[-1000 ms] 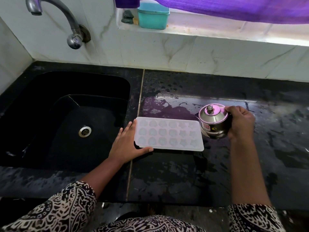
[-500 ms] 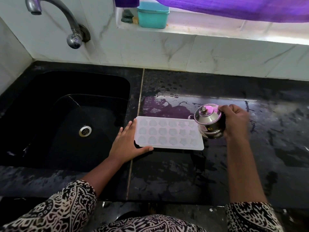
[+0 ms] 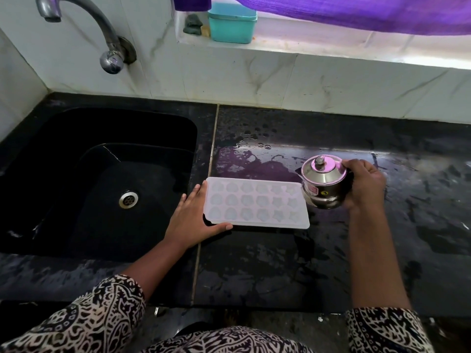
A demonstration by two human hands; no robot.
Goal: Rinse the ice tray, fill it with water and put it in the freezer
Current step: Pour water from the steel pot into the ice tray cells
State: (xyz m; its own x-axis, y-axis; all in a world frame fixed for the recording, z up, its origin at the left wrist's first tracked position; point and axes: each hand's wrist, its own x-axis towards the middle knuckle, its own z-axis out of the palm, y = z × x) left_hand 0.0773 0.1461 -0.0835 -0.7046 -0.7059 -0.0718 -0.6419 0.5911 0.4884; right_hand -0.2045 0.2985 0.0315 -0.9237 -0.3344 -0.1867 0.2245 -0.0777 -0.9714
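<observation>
A person readies a tray (image 3: pixel 257 202) beside a sink (image 3: pixel 76 174).
Right hand (image 3: pixel 364 184) grips a steel jug (image 3: pixel 323 184) at the tray's right end; left hand (image 3: pixel 190 220) lies flat against its left edge, mid-frame on the counter (image 3: pixel 254 263). Filling seems about to start; freezing remains.

sink (image 3: pixel 76 174) left, ice tray (image 3: pixel 256 203) on counter (image 3: pixel 280 263) beside it, kettle (image 3: pixel 323 186) at tray's right end

Wet black stone counter (image 3: pixel 280 263), white ice tray (image 3: pixel 256 203) flat on it
</observation>
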